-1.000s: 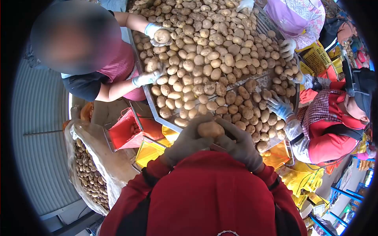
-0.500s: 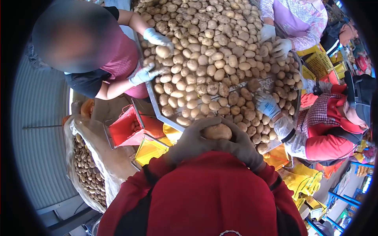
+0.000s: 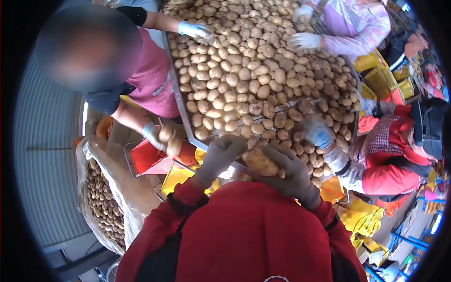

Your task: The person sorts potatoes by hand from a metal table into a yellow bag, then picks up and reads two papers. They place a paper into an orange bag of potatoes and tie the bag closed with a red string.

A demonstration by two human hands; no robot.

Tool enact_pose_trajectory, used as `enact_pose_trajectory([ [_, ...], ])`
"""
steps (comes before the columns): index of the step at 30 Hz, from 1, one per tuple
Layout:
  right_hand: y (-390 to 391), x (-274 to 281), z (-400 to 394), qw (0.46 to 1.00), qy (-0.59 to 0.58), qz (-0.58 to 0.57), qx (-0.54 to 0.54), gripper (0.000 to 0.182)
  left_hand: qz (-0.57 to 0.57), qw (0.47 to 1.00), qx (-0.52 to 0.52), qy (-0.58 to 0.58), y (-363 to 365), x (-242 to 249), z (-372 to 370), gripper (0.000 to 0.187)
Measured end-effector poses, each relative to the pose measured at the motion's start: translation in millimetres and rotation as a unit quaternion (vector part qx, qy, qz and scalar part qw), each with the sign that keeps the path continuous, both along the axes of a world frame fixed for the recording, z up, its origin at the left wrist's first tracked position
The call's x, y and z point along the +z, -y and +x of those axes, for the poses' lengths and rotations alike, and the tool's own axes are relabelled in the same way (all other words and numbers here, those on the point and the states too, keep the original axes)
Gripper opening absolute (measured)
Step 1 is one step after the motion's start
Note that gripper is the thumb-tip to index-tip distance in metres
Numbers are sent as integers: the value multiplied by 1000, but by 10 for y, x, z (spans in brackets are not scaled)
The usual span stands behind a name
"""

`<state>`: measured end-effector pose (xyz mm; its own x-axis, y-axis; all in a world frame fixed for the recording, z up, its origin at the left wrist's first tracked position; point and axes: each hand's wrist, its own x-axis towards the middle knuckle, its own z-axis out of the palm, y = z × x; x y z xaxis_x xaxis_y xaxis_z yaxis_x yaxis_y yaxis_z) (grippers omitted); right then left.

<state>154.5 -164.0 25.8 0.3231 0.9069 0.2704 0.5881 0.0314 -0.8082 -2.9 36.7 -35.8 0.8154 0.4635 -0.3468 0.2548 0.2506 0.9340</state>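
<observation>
A large pale potato rests in my gloved right hand, which is closed around it in front of my chest. My gloved left hand is to the left of that potato, apart from it, with its fingers curled in. Whatever those fingers hold, if anything, is hidden. Both hands are at the near edge of a metal-rimmed sorting table, whose surface is covered with loose potatoes.
A co-worker at left holds potatoes over a red crate. Gloved hands of co-workers reach in from the right and far right. A yellow crate stands below the rim, and a big potato sack sits at left.
My hands have moved apart; the right one keeps a potato and the left has shifted left and up. The left co-worker's lower hand has moved from the table to over the red crate.
</observation>
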Motion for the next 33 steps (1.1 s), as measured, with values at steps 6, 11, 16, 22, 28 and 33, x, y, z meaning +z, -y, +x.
enact_pose_trajectory([
  [6, -3, -113, 18, 992, -123, -5, 39, 71, -85, 991, -90, 56, 377, 484, -15, 62],
  [11, -6, 44, 25, 911, -411, -38, 28, 76, -70, 991, -50, 100, 423, 545, 29, 72],
  [16, -49, 120, -14, 884, -456, -106, -11, 77, 319, 944, -63, 51, 373, 803, 65, 56],
  [22, -59, 170, -34, 914, -389, -107, -51, 77, 501, 857, -1, 119, 338, 599, 44, 13],
  [28, -98, -25, 94, 998, 23, 53, 3, 62, -99, 992, -13, 73, 77, 317, 58, 42],
  [33, -215, 169, 93, 941, -334, 31, 41, 68, -104, 984, -102, 98, 249, 635, 156, 66],
])
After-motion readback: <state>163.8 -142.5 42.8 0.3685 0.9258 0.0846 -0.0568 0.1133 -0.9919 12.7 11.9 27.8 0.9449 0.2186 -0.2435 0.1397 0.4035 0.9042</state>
